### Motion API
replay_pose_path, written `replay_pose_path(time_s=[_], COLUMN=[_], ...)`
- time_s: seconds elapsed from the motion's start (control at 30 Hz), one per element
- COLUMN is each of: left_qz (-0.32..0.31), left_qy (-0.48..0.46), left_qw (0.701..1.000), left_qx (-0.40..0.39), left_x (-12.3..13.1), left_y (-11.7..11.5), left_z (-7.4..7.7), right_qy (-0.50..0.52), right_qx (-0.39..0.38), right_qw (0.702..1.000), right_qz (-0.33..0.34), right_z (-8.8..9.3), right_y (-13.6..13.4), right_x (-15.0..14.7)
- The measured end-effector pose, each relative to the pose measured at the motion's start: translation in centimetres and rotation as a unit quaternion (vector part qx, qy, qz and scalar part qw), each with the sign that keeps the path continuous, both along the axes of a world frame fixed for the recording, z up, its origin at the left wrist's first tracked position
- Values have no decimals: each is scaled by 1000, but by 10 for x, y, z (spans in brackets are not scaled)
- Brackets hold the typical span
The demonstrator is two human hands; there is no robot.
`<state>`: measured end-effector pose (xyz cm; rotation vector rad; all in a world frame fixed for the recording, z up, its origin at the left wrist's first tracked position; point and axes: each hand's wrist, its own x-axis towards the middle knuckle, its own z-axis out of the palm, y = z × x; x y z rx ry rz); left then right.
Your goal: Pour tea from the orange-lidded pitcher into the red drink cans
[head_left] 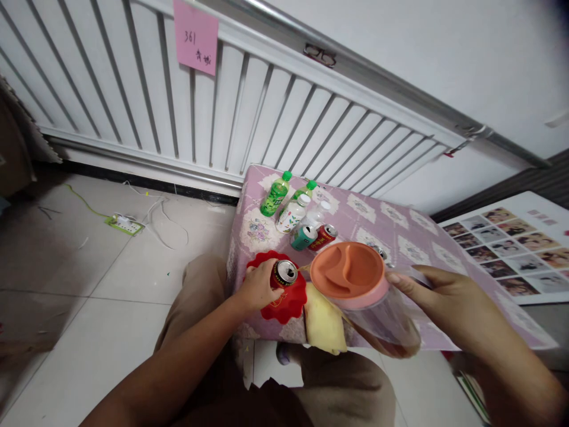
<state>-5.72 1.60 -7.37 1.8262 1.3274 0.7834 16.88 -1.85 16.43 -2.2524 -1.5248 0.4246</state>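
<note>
My left hand [262,286] is wrapped round a dark red can [284,274] with an opened top, over a red scalloped tray [288,305]. In my right hand [427,290] is the handle of a clear pitcher [386,323] with an orange lid [347,270]. The pitcher is tilted toward the can, and brown liquid lies low in it. A thin stream runs between the lid's edge and the can's opening. Below the lid, a folded yellow cloth [325,320] hangs over the table's front edge.
Green-capped bottles [275,194], a white bottle [293,213], a clear bottle [320,212], a teal can [304,237] and a red can [324,236] stand behind on the table [400,228]. A radiator [249,112] is beyond. A power strip [124,225] lies on the floor at left.
</note>
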Motion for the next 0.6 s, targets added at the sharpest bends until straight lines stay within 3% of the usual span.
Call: replay_pose_path(time_s=[0.6], left_qz=[0], left_qy=[-1], left_qw=[1000], left_qx=[-2], left_x=[0], left_y=[1], left_z=[1], right_qy=[-1], right_qx=[5], right_qw=[1000], right_qz=[9], right_z=[-1], right_y=[1], right_x=[4])
